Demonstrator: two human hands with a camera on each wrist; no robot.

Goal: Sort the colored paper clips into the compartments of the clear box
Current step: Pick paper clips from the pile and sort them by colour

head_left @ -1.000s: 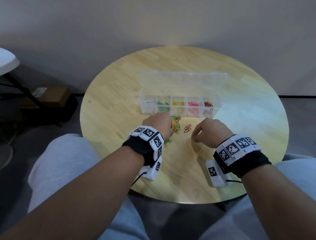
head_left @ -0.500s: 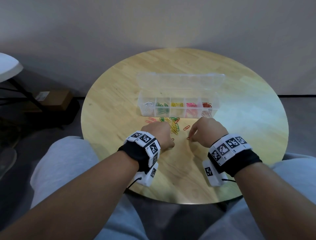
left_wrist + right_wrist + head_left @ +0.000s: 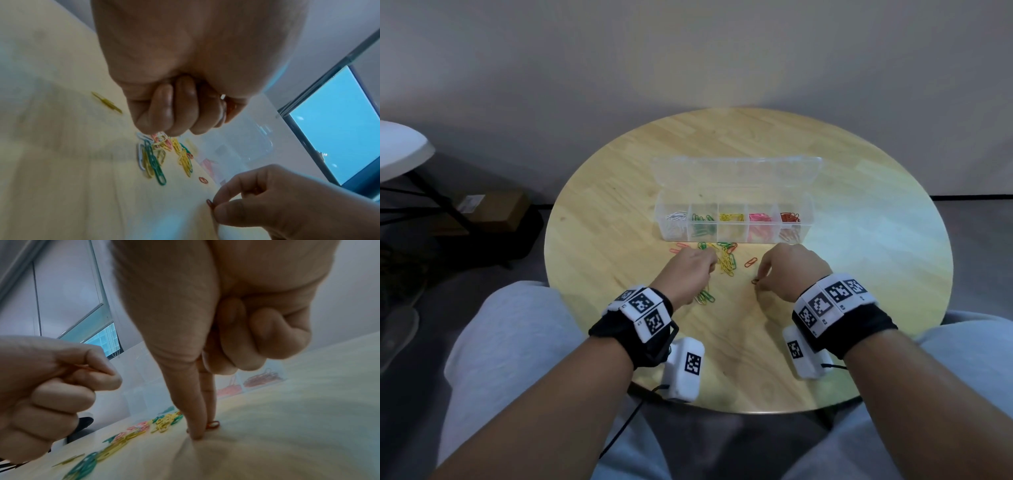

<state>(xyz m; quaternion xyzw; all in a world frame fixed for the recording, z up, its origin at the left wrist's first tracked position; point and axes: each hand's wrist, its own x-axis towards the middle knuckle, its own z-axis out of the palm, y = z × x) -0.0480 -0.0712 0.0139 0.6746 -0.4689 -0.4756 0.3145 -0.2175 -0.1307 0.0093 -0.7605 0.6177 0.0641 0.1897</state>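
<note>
The clear box (image 3: 732, 236) stands open at the table's middle, its five compartments holding white, green, yellow, pink and red clips. Loose paper clips (image 3: 724, 258) of mixed colours lie just in front of it. My left hand (image 3: 710, 265) hovers over that pile, fingers curled, with a thin orange-red clip (image 3: 86, 367) pinched between thumb and forefinger. My right hand (image 3: 758, 282) pinches a red clip (image 3: 755, 281) against the table with thumb and forefinger (image 3: 195, 426). Another red clip (image 3: 750, 262) lies loose beside it.
A round wooden table (image 3: 859, 240) carries everything, with its near edge over my grey-trousered knees. A few green and yellow clips (image 3: 705, 297) lie by my left wrist. On the floor at left are a white table (image 3: 400, 147) and a cardboard box (image 3: 489, 209).
My left hand has drawn back from the box's front wall to above the loose pile. My right hand has moved left and dragged one red clip toward me.
</note>
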